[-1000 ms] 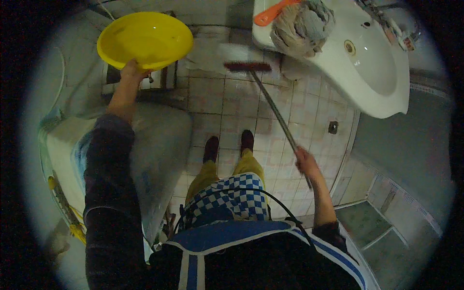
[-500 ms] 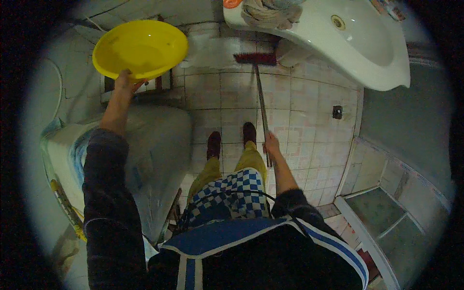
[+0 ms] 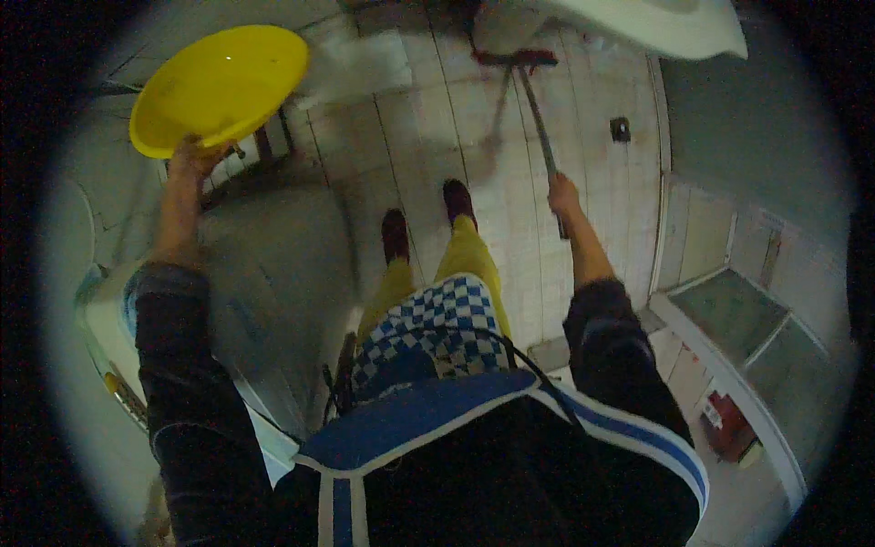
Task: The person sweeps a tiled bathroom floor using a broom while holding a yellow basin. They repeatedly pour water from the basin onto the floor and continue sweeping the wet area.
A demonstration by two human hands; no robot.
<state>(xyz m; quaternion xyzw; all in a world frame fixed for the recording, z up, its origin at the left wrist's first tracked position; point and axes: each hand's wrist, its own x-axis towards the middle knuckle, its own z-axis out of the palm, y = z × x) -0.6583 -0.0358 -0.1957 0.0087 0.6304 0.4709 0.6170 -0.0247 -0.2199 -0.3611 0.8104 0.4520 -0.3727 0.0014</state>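
The yellow basin [image 3: 223,87] tilts in the upper left of the frame; it looks like light, slightly flexible plastic, probably slick if wet and best held by its rim, though whether it carries water I cannot tell. The left hand [image 3: 193,162] has its grip closed on the near rim, some fingers hidden. At upper right, the broom [image 3: 540,128] seems light and stiff-handled, easiest to hold along the shaft, where the right hand's [image 3: 563,196] grip wraps near the lower end. Its dark red head lies near the white sink [image 3: 670,27], above the tiled floor's drain [image 3: 620,129].
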